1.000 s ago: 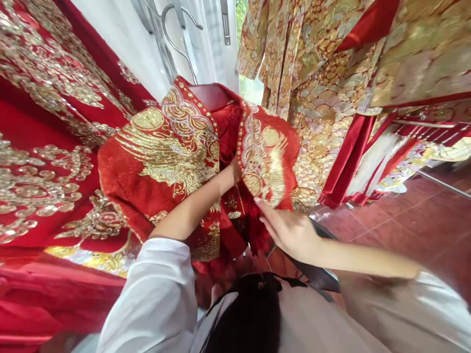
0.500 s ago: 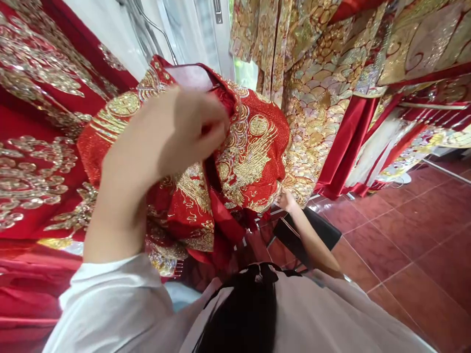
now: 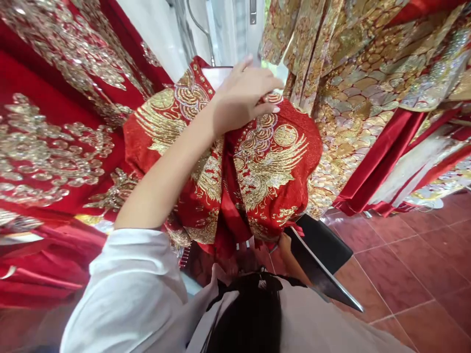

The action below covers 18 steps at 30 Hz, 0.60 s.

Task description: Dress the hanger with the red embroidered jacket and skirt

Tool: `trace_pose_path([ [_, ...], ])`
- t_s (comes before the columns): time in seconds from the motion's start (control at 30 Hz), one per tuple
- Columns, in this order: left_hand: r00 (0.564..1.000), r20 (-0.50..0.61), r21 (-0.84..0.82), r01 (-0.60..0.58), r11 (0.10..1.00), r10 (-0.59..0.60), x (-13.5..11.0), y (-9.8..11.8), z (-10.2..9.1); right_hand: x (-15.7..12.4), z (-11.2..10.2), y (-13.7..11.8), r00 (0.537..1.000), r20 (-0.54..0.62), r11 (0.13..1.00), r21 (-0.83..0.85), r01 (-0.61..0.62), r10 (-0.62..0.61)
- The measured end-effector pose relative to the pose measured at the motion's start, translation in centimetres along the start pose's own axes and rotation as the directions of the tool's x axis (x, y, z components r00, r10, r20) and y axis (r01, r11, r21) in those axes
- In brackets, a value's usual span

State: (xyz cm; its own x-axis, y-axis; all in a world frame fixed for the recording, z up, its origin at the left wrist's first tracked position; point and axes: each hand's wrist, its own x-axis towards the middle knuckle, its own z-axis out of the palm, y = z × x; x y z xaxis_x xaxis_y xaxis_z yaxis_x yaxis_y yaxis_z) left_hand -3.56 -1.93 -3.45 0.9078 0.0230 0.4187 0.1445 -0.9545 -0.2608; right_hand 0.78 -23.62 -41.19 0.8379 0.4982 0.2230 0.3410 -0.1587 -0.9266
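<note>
A red jacket [image 3: 294,169] with gold and silver embroidery hangs in front of me, its front parted over a red inner layer. My left hand [image 3: 250,90] lies across its collar and shoulder, fingers stretched out and apart, the thumb toward the embroidered front. The left forearm crosses over part of the jacket. Low on the right side, my right hand [image 3: 285,243] is closed at the jacket's lower edge; its fingertips are partly hidden. Above the white-lined collar rises a metal hook [image 3: 210,46].
Red garments with silver sequins [image 3: 66,152] hang close on the left. Gold scale-patterned garments [image 3: 353,93] and red cloth [image 3: 379,162] crowd the right. A black flat-topped piece [image 3: 324,240] stands on red floor tiles [image 3: 408,250] beside my right arm.
My left hand has moved from over the neckline to the right shoulder, and its fingers have opened out. My right hand has drawn slightly lower and nearer my body. The view has shifted left.
</note>
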Motion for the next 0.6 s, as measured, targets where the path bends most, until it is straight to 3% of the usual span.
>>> trace_pose_path([
  [0.07,0.982,-0.183,-0.063,0.025,0.998,-0.036,-2.0,-0.7,-1.9,1.4,-0.6,0.0,0.992,-0.126,1.0,-0.025,0.017,-0.02],
  [0.17,0.855,-0.455,-0.12,0.216,0.969,-0.248,-5.8,-3.2,-4.0,5.7,-3.5,-3.1,0.928,-0.358,0.995,-0.05,0.09,-0.102],
  [0.2,0.826,-0.45,-0.17,0.293,0.941,-0.339,-6.9,-4.3,-4.3,7.3,-4.6,-5.3,0.89,-0.433,0.99,-0.054,0.13,-0.141],
  [0.27,0.822,-0.28,-0.282,0.424,0.861,-0.496,-8.7,-6.2,-4.0,10.2,-6.5,-11.3,0.803,-0.53,0.956,-0.064,0.285,-0.275],
  [0.3,0.832,-0.174,-0.312,0.46,0.831,-0.526,-9.3,-6.8,-3.4,11.7,-7.1,-14.7,0.706,-0.538,0.871,-0.118,0.477,-0.46],
  [0.33,0.839,-0.105,-0.323,0.478,0.816,-0.533,-9.6,-7.3,-2.8,13.0,-7.5,-18.1,0.577,-0.526,0.756,-0.224,0.616,-0.625],
  [0.37,0.843,-0.082,-0.326,0.482,0.813,-0.532,-9.8,-7.5,-2.0,14.4,-7.5,-21.3,0.478,-0.439,0.634,-0.344,0.693,-0.761],
  [0.4,0.845,-0.091,-0.329,0.475,0.817,-0.528,-9.8,-7.5,-1.3,15.9,-7.3,-24.1,0.432,-0.286,0.517,-0.415,0.749,-0.855],
  [0.43,0.842,-0.117,-0.34,0.464,0.818,-0.527,-9.8,-7.5,-0.8,17.3,-6.9,-26.4,0.447,-0.084,0.439,-0.417,0.796,-0.89],
  [0.47,0.836,-0.143,-0.364,0.453,0.814,-0.53,-9.8,-7.4,-0.3,18.8,-6.3,-28.2,0.483,0.125,0.411,-0.372,0.833,-0.866],
  [0.5,0.831,-0.161,-0.401,0.439,0.804,-0.533,-9.8,-7.3,-0.1,20.2,-5.6,-29.5,0.485,0.29,0.4,-0.306,0.864,-0.825],
  [0.53,0.828,-0.167,-0.441,0.422,0.792,-0.535,-9.8,-7.2,0.0,21.4,-5.0,-30.4,0.475,0.397,0.407,-0.246,0.88,-0.785],
  [0.6,0.828,-0.167,-0.497,0.398,0.771,-0.536,-10.2,-7.4,-0.3,23.2,-3.9,-31.7,0.478,0.48,0.45,-0.182,0.875,-0.736],
])
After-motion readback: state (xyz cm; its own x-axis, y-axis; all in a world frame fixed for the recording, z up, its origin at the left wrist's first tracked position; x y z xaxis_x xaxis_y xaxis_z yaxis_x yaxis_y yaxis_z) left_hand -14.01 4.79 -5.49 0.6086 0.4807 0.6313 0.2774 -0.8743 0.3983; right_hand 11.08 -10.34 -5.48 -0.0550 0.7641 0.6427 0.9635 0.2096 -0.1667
